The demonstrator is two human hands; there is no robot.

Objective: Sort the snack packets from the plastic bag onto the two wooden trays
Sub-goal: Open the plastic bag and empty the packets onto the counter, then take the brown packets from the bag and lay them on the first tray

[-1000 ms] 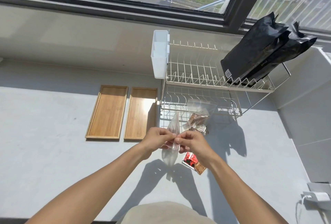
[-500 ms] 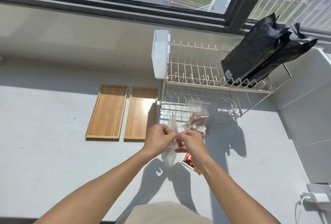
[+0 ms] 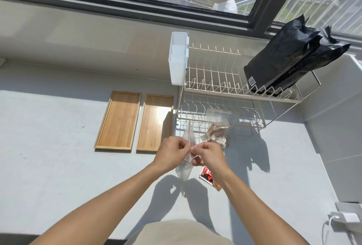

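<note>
In the head view, both hands are raised above a grey counter (image 3: 58, 146), meeting at the top of a clear plastic bag (image 3: 185, 170) that hangs down between them. The left hand (image 3: 171, 151) has its fingers curled and pinches the bag's edge; the right hand (image 3: 208, 156) pinches it just opposite, knuckles nearly touching the left. On the counter under the right wrist lies a red and black snack packet (image 3: 206, 175). Just beyond the hands sits a second clear bag (image 3: 217, 129) holding brownish packets, in front of a white wire dish rack (image 3: 219, 80). Two bare wooden trays lie side by side to the left: the left tray (image 3: 119, 120) and the right tray (image 3: 155, 122). Black pouches (image 3: 290, 58) lean on the rack's upper tier.
</note>
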